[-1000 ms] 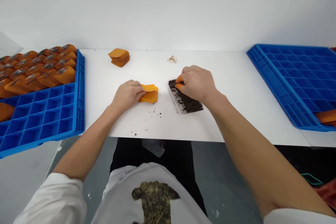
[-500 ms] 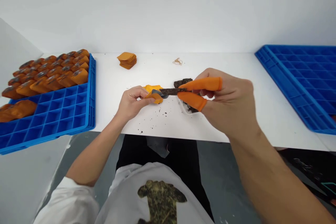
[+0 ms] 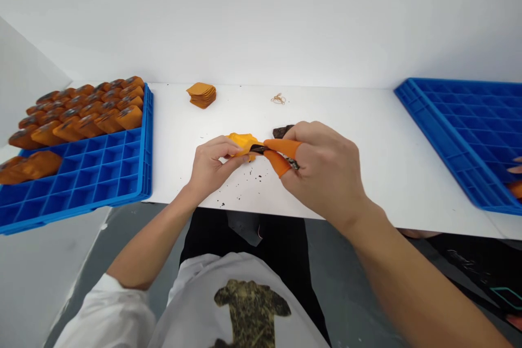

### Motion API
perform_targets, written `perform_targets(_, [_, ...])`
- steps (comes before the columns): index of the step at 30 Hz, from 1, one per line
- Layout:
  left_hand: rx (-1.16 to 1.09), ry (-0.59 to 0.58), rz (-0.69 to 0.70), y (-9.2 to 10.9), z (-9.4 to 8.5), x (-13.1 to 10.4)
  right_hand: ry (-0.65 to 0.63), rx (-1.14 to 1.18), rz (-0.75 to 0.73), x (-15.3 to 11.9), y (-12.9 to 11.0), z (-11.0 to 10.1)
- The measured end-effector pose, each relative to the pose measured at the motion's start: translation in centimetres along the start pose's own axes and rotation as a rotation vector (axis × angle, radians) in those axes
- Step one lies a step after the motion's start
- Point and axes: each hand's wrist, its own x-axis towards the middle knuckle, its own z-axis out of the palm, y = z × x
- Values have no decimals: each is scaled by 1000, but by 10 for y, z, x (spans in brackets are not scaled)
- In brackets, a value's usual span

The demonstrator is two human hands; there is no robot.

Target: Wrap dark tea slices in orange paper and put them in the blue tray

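Observation:
My left hand (image 3: pixel 215 162) pinches a small yellow-orange pouch (image 3: pixel 243 142) over the middle of the white table. At the pouch's right-hand mouth is a dark brown flat piece (image 3: pixel 256 148), mostly hidden by the pouch and fingers. My right hand (image 3: pixel 326 171), with orange covers on thumb and forefinger, is closed on that piece, its fingertips against the pouch's opening. Behind my right hand a dark brown chunk (image 3: pixel 281 131) shows in part. Dark crumbs (image 3: pixel 253 175) lie scattered below the pouch.
To the left, a blue compartment tray (image 3: pixel 145 147) bears rows of filled orange pouches (image 3: pixel 95 114). A stack of flat orange pouches (image 3: pixel 201 95) and some rubber bands (image 3: pixel 278 99) lie farther back. Another blue tray (image 3: pixel 444 136) stands right, with another person's fingers (image 3: pixel 516 166) at its edge.
My right hand has moved left, taking the dark brown piece farther into the pouch, so less of it shows. My left hand still holds the pouch. Another person's fingers have appeared at the right.

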Motion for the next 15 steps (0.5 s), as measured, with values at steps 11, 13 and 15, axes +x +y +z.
perform_targets(11, [-204,-104,-160,-2,2,-5,-93,352,118,-4,16,0])
perform_targets(13, [-254,-120,-191,-3,3,-7,-103,401,140,-6,19,2])
perform_targets(15, [-295,-78,-190,-2,3,-9,-74,386,132,-7,21,3])
